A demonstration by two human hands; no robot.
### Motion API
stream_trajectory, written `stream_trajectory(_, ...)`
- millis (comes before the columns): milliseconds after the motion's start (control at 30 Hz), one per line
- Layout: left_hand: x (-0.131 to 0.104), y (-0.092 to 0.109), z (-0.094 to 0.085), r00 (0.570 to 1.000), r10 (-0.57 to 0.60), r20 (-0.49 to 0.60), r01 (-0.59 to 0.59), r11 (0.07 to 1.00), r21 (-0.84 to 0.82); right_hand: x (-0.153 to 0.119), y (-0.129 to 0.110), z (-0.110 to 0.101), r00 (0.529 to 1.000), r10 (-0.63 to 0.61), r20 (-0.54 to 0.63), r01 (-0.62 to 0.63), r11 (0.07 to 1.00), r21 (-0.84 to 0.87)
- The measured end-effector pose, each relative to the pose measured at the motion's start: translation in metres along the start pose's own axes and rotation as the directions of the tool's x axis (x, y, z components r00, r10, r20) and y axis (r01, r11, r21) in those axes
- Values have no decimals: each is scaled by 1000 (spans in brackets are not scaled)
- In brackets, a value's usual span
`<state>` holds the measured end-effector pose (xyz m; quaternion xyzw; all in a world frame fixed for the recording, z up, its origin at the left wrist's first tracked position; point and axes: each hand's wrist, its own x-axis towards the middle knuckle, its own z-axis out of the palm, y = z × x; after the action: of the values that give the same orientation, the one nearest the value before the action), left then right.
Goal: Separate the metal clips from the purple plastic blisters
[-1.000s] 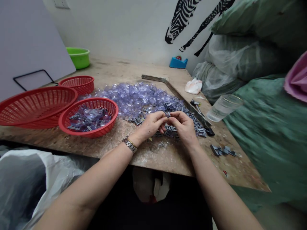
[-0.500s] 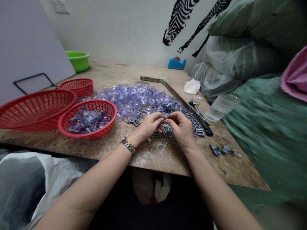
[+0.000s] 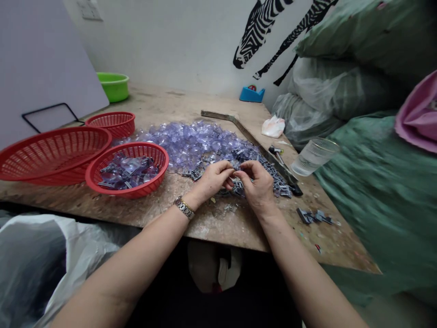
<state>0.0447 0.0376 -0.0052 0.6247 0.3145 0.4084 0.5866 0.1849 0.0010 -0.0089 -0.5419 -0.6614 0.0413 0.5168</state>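
Note:
My left hand (image 3: 217,176), with a metal watch on its wrist, and my right hand (image 3: 256,181) meet fingertip to fingertip over the near side of the piles. Both are closed in a pinch on something small that the fingers mostly hide. Behind them lies a heap of clear purple plastic pieces (image 3: 186,141). Small grey plastic parts (image 3: 278,180) are spread beside and under my right hand. To the left, a red basket (image 3: 160,177) holds purple pieces together with grey parts.
Two more red baskets (image 3: 51,155) (image 3: 112,123) and a green bowl (image 3: 116,89) stand left. A bent metal bar (image 3: 251,136) borders the pile. A glass (image 3: 314,157), a blue tape dispenser (image 3: 251,94), tissue (image 3: 273,126) and loose grey blocks (image 3: 314,216) are at right, beside stacked sacks (image 3: 368,182).
The camera view has shifted slightly. Both hands keep nearly the same place and pinch.

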Motion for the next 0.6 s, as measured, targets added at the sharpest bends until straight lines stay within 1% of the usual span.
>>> stream_trajectory(133,0,2,0,1000,-25,-12,24,999,-41,0,0,1,1000,-10,-5,10,1000,8)
stream_trajectory(233,0,2,0,1000,-14,-14,13,999,-49,-1,0,3,999,35,-11,-35,999,34)
stream_trajectory(400,1,0,-1,1000,24,-15,-24,999,-21,0,1,4,992,124,-2,-123,986,112)
stream_trajectory(600,1,1,0,1000,-2,-4,2,999,50,2,3,3,986,165,26,-167,973,157)
